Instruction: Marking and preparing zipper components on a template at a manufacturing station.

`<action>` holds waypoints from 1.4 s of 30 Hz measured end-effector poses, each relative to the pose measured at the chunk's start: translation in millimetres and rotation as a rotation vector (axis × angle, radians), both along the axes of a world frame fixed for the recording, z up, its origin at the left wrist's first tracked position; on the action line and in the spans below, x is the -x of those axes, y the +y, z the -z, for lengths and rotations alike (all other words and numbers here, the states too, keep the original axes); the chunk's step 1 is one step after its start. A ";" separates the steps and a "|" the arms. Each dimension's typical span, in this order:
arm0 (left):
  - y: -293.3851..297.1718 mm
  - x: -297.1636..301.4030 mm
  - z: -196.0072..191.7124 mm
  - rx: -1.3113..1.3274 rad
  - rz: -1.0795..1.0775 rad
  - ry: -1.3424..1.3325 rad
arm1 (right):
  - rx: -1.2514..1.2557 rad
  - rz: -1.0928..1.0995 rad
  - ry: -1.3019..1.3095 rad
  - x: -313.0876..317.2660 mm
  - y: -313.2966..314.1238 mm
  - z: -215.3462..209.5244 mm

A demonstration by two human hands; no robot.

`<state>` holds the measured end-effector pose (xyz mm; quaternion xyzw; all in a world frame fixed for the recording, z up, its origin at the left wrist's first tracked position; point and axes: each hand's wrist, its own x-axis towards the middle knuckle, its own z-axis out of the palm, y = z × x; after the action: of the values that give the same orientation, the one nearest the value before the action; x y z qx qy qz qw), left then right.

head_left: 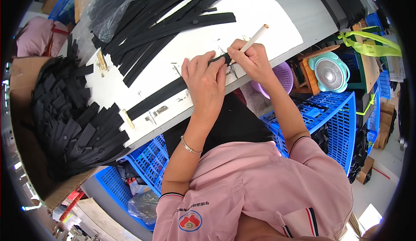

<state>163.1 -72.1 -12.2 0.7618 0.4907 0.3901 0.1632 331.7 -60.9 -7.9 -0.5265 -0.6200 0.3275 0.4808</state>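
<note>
A long black fabric strip point(161, 94) lies along the near edge of the white work board point(268, 13). My left hand point(204, 77) presses flat on this strip with its fingers stretched toward the strip's right end. In my right hand point(251, 58) is a white pencil-like marker point(256, 37), held slanted with its tip down at that end of the strip. Whether the tip touches the fabric is hidden by the fingers. Beyond my hands a loose pile of black strips point(173, 20) spreads over the board, partly under clear plastic film point(110, 18).
At the left a cardboard box point(26, 74) overflows with black strips point(65, 115). Small brass-coloured pieces point(102, 61) sit on the board. Blue plastic baskets point(342, 128) stand below the table at the right, near a turquoise fan point(330, 72) and a purple basket point(284, 77).
</note>
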 end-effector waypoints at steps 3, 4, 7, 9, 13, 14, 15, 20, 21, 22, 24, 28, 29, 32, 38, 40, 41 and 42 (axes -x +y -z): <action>-0.3 1.6 0.1 -0.009 -0.004 -0.005 | -0.008 -0.012 -0.059 -0.1 1.2 2.0; -0.3 2.3 0.7 -0.011 -0.002 -0.011 | -0.016 -0.010 -0.099 0.6 1.8 2.5; -0.1 7.5 2.4 -0.026 -0.007 -0.004 | 0.052 -0.064 -0.039 4.3 0.7 -3.1; -5.1 12.4 -1.8 -0.036 -0.013 0.010 | 0.071 -0.044 0.069 1.7 -2.8 -0.1; -39.2 32.0 -66.5 -0.007 0.194 -0.026 | 0.032 0.017 0.216 -4.8 -6.2 -2.8; -52.2 41.4 -86.5 -0.014 0.315 -0.064 | 0.050 0.013 0.225 -3.1 -7.4 -6.4; -64.9 51.8 -104.9 -0.024 0.435 -0.104 | 0.067 0.009 0.234 -1.1 -6.9 -9.1; -114.9 111.1 -184.0 -0.050 0.724 -0.115 | 0.032 -0.033 -0.374 15.5 4.6 -11.4; -114.4 122.7 -199.7 -0.112 0.652 -0.008 | 0.035 -0.031 -0.386 17.0 6.4 -16.6; -112.5 130.1 -207.6 -0.169 0.583 0.093 | -0.078 -0.061 -0.574 16.5 8.4 -17.2; -111.7 136.1 -216.7 -0.131 0.540 0.010 | -0.224 -0.078 -0.781 20.6 15.9 -13.0; -136.3 116.7 -194.8 -0.350 -0.069 -0.470 | -0.332 0.062 -0.771 46.2 48.1 -8.0; -133.7 134.3 -190.4 -0.355 -0.079 -0.474 | -0.310 0.106 -0.796 54.9 53.1 -9.6; -110.0 184.3 -177.0 -0.557 0.507 -0.449 | -0.423 0.072 -0.721 99.8 55.3 -14.5; -120.7 196.3 -128.6 -0.434 0.150 -0.574 | -0.673 -0.452 -0.509 234.7 25.9 -6.8; -126.2 192.5 -129.4 -0.140 0.043 -0.528 | -0.681 -0.508 -0.505 274.8 25.1 -7.0; -127.7 193.0 -128.7 -0.141 0.038 -0.516 | -0.684 -0.519 -0.514 289.0 26.7 -5.8; -126.1 193.2 -122.0 -0.117 -0.002 -0.456 | -0.685 -0.512 -0.514 293.3 30.9 -3.5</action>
<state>-30.1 -198.2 109.8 0.6616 0.4184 0.5803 0.2248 38.3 -30.1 -4.4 -0.2326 -0.8999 0.0722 0.3619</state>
